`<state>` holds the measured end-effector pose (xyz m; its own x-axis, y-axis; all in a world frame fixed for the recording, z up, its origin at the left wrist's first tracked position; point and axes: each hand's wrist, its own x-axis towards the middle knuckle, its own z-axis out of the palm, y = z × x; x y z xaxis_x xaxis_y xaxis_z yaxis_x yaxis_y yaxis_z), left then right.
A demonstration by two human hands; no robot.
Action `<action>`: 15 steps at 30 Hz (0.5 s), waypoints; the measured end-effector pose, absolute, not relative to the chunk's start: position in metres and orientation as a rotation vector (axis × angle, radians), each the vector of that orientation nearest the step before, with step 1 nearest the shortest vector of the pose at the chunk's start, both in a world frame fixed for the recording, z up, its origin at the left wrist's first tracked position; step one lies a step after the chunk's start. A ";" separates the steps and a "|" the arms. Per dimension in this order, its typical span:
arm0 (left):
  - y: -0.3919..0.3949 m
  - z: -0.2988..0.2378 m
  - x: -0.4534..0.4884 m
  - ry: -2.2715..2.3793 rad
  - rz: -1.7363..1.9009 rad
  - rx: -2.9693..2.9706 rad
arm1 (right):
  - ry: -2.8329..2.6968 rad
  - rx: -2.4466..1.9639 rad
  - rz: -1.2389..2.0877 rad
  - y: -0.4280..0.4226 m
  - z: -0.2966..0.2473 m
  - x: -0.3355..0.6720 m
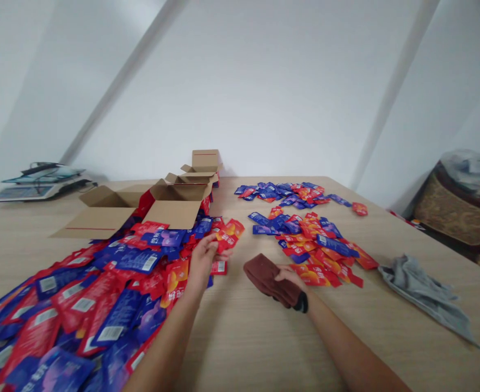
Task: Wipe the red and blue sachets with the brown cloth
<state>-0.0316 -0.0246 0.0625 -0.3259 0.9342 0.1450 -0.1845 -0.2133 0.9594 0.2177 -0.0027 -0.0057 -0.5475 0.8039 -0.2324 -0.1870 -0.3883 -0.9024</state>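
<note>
My left hand (pixel 204 257) pinches a red packet (pixel 229 235) with orange fruit printed on it, above the right edge of a large heap of red and blue packets (pixel 101 294). Over the bare table middle, my right hand (pixel 291 276) is closed on a folded brown cloth (pixel 264 275), thumb on top and the other fingers hidden beneath. A dark band (pixel 301 302) shows by the wrist; whether it belongs to the cloth is unclear. Just beyond the right hand lies a looser pile of packets (pixel 317 245).
Open cardboard boxes (pixel 174 209) stand in a row behind the heap. Another packet pile (pixel 284 193) lies farther back. A grey cloth (pixel 425 294) is on the right, a flat scale-like device (pixel 40 188) at far left. A patterned chair (pixel 454 209) stands beyond the table's right edge.
</note>
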 end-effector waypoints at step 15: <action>0.007 0.028 -0.026 1.153 1.510 0.711 | -1.055 -0.900 1.961 -0.004 -0.001 0.219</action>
<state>-0.0255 0.0070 0.0276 -0.2648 0.9550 -0.1334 -0.3802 0.0238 0.9246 0.2189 -0.0040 -0.0009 -0.4946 0.8365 -0.2356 -0.2643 -0.4031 -0.8762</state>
